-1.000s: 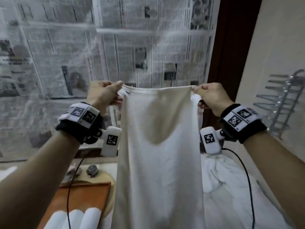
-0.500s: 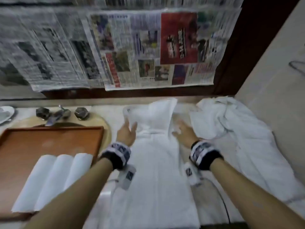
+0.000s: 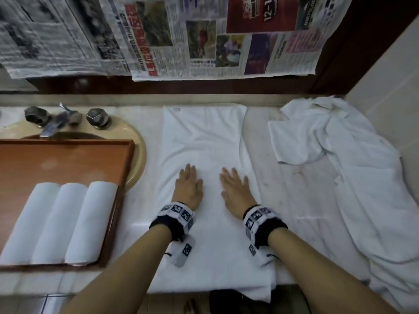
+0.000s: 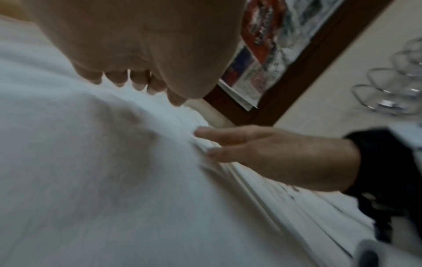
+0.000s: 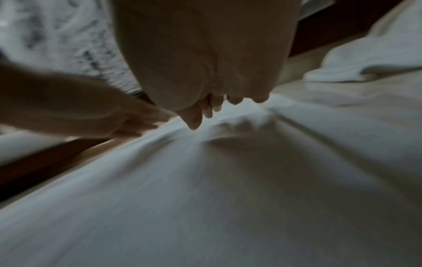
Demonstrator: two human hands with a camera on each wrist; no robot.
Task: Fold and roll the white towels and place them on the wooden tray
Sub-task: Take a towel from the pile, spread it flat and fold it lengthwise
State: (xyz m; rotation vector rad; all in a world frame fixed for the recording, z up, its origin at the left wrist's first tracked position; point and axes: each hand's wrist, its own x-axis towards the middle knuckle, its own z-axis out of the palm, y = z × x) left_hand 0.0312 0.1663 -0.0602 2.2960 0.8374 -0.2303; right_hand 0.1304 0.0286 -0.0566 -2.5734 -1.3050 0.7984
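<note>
Surroundings at my marble counter

Newspaper sheets (image 3: 204, 37) hang above my counter (image 3: 294, 189), against a dark wooden frame (image 3: 353, 41). To my left, a beige sink (image 3: 138, 152) carries a metal faucet (image 3: 56, 121) between two faceted knobs (image 3: 98, 117). A tiled wall (image 3: 385, 87) stands at my right.

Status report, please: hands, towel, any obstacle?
Left hand and right hand open, flat on folded towel. Not rolled yet. Three rolled towels on wooden tray. Loose towel pile lies right, apart.
</note>
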